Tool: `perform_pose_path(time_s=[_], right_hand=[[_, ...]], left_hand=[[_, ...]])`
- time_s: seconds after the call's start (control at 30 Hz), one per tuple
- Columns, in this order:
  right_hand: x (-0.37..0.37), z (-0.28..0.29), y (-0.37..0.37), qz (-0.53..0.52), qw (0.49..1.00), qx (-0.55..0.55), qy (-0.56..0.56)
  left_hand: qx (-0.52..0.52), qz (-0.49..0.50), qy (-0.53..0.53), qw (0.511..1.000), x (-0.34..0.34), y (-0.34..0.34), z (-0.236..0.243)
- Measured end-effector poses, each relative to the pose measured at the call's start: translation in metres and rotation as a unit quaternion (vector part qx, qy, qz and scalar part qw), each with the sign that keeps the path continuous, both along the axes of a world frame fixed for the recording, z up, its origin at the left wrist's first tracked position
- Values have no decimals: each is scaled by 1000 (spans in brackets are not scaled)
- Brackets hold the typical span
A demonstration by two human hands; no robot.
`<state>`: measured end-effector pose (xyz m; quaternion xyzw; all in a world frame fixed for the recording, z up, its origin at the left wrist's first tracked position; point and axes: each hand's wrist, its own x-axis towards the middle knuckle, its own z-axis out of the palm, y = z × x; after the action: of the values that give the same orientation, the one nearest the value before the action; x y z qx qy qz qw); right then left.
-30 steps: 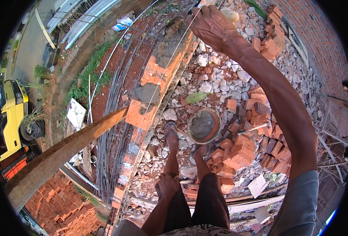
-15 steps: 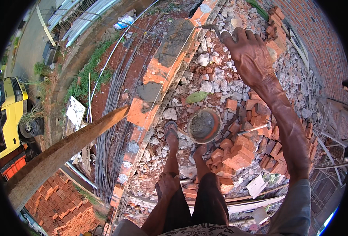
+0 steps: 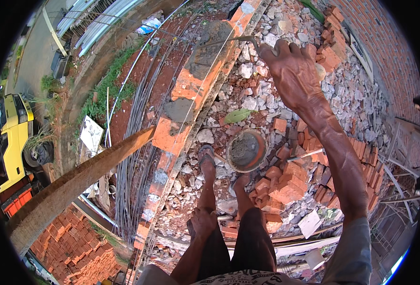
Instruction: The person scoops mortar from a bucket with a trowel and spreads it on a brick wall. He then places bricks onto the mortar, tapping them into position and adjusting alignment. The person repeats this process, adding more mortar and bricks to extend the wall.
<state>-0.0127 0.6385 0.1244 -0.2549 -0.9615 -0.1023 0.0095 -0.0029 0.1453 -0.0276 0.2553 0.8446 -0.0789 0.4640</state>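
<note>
My right hand (image 3: 290, 71) grips a trowel with a thin bent neck (image 3: 243, 39), reaching over grey wet mortar (image 3: 203, 61) on a low orange brick wall (image 3: 172, 137). The blade is hard to make out against the mortar. A taut string runs along the wall. My left hand (image 3: 201, 223) is down near my left leg, fingers curled; what, if anything, it holds is hidden. A round bucket of mortar (image 3: 245, 149) stands on the rubble by my feet.
Broken bricks (image 3: 286, 187) and rubble lie right of the wall, with a hammer-like tool on them. A long wooden plank (image 3: 77, 180) slants onto the wall from lower left. Metal rods (image 3: 129, 175) run outside it; a yellow truck (image 3: 10, 147) is far left.
My right hand has moved back and down to the right from the top of the wall. The trowel's neck has come into view and now reaches lower over the mortar.
</note>
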Motion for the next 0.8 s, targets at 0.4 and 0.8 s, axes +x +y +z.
perform_pose_path(time_s=[0.4, 0.8], right_hand=[[65, -87, -9, -344, 884, -236, 209], [249, -312, -225, -460, 773, -406, -163]], left_hand=[[-2, 3, -12, 1000, -4, -2, -2], [-28, -18, 0, 999, 4, 0, -6]])
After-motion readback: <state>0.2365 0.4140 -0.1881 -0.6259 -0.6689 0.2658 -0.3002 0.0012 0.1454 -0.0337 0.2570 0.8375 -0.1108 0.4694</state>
